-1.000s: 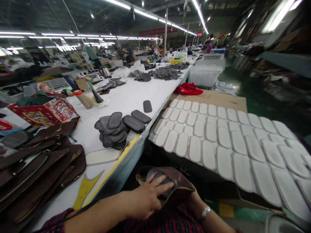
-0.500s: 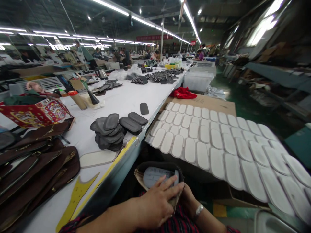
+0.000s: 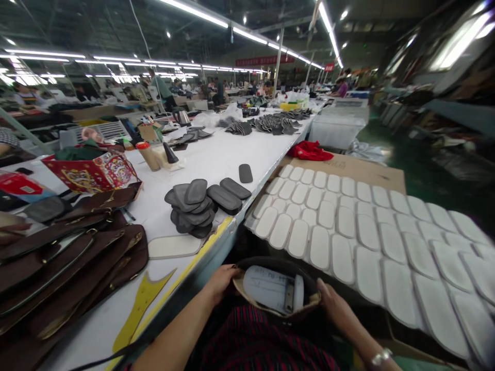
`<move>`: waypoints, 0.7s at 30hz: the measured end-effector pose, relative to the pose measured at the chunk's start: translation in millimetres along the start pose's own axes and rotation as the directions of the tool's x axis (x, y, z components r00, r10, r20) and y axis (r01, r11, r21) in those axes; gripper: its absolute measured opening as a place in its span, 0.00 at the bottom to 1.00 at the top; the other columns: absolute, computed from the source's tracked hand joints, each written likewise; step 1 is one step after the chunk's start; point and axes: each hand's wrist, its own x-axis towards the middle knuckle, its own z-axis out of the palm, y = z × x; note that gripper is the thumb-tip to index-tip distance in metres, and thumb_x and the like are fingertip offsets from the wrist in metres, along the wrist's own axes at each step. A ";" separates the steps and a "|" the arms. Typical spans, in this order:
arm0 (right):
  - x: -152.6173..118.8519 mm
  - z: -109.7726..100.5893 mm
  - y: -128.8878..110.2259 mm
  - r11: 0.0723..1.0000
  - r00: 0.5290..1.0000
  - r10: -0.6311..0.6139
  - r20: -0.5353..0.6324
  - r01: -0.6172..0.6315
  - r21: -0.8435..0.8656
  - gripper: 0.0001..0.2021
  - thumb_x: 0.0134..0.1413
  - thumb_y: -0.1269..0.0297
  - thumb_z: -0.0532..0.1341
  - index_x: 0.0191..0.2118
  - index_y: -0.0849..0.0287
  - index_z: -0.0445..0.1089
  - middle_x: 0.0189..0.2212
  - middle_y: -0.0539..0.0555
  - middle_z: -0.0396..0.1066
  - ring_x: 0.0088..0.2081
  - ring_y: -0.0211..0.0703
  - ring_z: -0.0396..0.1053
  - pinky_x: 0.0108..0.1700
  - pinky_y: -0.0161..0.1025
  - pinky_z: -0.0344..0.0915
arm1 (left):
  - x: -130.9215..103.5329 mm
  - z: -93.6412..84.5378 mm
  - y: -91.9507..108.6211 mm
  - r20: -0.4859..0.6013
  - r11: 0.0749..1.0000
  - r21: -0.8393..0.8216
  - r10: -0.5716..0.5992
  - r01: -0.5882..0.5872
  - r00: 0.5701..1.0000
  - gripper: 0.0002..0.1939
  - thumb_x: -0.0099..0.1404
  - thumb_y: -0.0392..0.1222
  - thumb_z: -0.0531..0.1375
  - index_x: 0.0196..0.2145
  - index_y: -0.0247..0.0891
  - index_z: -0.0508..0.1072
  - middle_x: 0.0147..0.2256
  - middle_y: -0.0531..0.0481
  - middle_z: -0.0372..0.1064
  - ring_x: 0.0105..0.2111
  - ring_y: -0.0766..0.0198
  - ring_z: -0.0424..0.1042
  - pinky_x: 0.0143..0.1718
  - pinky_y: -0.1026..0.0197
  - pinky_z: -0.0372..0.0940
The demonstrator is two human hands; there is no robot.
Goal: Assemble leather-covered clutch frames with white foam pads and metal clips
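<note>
A dark bag with a tan inner edge sits open above my lap. My left hand grips its left rim, fingers closed over the edge. On the opposite side my right hand holds the right rim; its fingertips are partly hidden behind the bag. Inside lies a translucent rounded plastic template with handwriting on it. A small metal fitting and a white bar are at the template's right end.
Dark oval pads are piled on the white table, near a yellow template. Brown handbags lie at left beside a red paper bag. To the right, rows of white oval pieces cover a cardboard surface.
My left hand has left the template and now holds the bag's left rim. My right hand has moved right along the rim. The bag is spread wider, and the view has shifted left.
</note>
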 end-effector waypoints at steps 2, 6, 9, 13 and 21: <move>-10.9 -31.4 -17.4 0.987 0.990 0.143 0.011 -0.143 0.068 0.33 0.55 0.43 0.42 0.58 0.63 0.51 0.34 0.63 0.73 0.32 0.51 0.73 0.33 0.47 0.70 | 3.5 1.1 -0.6 0.009 0.999 -0.043 -0.016 0.017 1.000 0.12 0.52 0.46 0.59 0.32 0.36 0.70 0.25 0.51 0.71 0.24 0.63 0.70 0.24 0.61 0.65; -24.2 -57.0 -76.4 0.952 0.910 0.257 0.326 -0.296 0.074 0.41 0.49 0.34 0.38 0.57 0.63 0.50 0.22 0.58 0.72 0.22 0.47 0.72 0.23 0.40 0.69 | 8.9 1.0 -1.3 0.030 0.995 -0.093 -0.028 0.031 0.999 0.13 0.52 0.47 0.59 0.32 0.34 0.70 0.24 0.50 0.70 0.22 0.64 0.69 0.22 0.63 0.63; -17.0 -49.9 -112.6 0.941 0.852 0.337 0.401 -0.320 -0.110 0.41 0.46 0.32 0.44 0.51 0.67 0.58 0.18 0.58 0.71 0.19 0.48 0.71 0.18 0.39 0.67 | 9.6 1.4 -5.5 0.061 0.986 -0.167 -0.010 0.020 0.998 0.13 0.53 0.46 0.60 0.32 0.34 0.70 0.25 0.49 0.71 0.25 0.63 0.70 0.26 0.63 0.64; -2.4 -28.0 -130.0 0.911 0.852 0.405 0.331 -0.347 -0.223 0.29 0.50 0.43 0.53 0.37 0.71 0.66 0.14 0.56 0.67 0.15 0.48 0.69 0.16 0.41 0.68 | 8.0 3.3 -11.3 0.114 0.968 -0.250 0.022 0.007 0.993 0.13 0.53 0.47 0.61 0.33 0.35 0.70 0.27 0.48 0.72 0.28 0.58 0.72 0.31 0.59 0.65; 0.0 -20.2 -114.6 0.934 0.910 0.346 0.228 -0.312 -0.173 0.07 0.50 0.69 0.55 0.34 0.67 0.65 0.10 0.51 0.63 0.13 0.44 0.67 0.14 0.37 0.66 | 6.1 11.8 -6.2 0.081 0.977 0.086 0.188 -0.195 0.979 0.20 0.55 0.52 0.56 0.37 0.33 0.70 0.30 0.46 0.73 0.33 0.55 0.72 0.34 0.58 0.64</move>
